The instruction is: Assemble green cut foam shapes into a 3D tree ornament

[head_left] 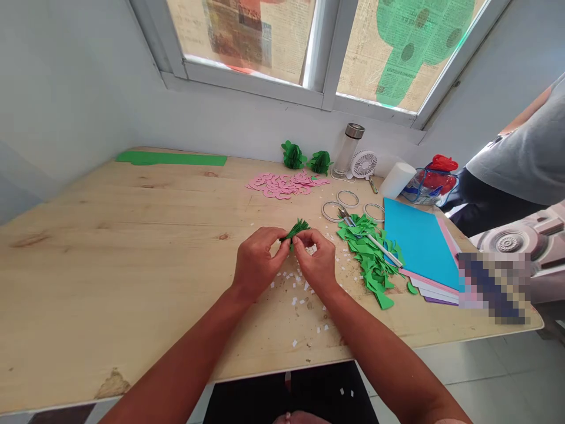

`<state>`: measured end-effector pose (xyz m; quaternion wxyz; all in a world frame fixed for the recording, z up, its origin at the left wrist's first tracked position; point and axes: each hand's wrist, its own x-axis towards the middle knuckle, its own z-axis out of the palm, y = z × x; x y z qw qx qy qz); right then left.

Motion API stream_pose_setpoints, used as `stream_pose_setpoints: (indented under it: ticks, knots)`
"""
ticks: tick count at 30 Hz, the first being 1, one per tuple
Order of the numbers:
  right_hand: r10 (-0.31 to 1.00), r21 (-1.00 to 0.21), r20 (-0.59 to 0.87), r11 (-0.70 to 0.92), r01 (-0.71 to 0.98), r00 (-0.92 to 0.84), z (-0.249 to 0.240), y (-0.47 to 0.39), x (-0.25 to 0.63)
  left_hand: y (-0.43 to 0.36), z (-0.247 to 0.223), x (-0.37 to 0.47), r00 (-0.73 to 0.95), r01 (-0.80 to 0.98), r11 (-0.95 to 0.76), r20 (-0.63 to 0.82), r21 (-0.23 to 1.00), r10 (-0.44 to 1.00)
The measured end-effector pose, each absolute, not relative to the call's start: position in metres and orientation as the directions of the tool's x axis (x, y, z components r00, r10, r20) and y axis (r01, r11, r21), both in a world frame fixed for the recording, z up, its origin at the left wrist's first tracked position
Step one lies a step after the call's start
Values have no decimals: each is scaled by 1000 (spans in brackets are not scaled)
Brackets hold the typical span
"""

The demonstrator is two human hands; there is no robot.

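Observation:
Between my two hands is a small bundle of dark green paper (298,227), its fringed end pointing up and right. My left hand (259,259) pinches its left side between thumb and fingers. On the other side, my right hand (316,259) is closed on its lower right part, the thumbs close together. Small white paper bits (295,301) lie on the wooden table (132,282) under and in front of my hands. To the right of my right hand is a heap of green paper scraps (373,265), with scissors (346,218) and a white stick (383,249) on top.
Pink cutouts (286,184) and two green paper shapes (292,155) lie behind my hands. Green strips (172,158) are at the back left. Tape rings (347,199), a bottle (348,150), a fan (364,165) and blue paper (419,241) are right. A person (521,147) stands at far right.

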<state>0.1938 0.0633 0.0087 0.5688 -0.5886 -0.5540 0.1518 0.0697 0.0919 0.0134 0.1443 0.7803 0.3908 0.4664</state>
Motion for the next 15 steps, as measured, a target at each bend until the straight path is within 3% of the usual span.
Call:
stream_pose_setpoints:
  ticks: [10,15]
  knots:
    - [816,-839,439,224,495,375,9,64,191,93,11,71,297,517,-693,655,502,695]
    - [817,-846,424,202,494,392,8,65,190,92,12,71,296,511,-688,646,516,704]
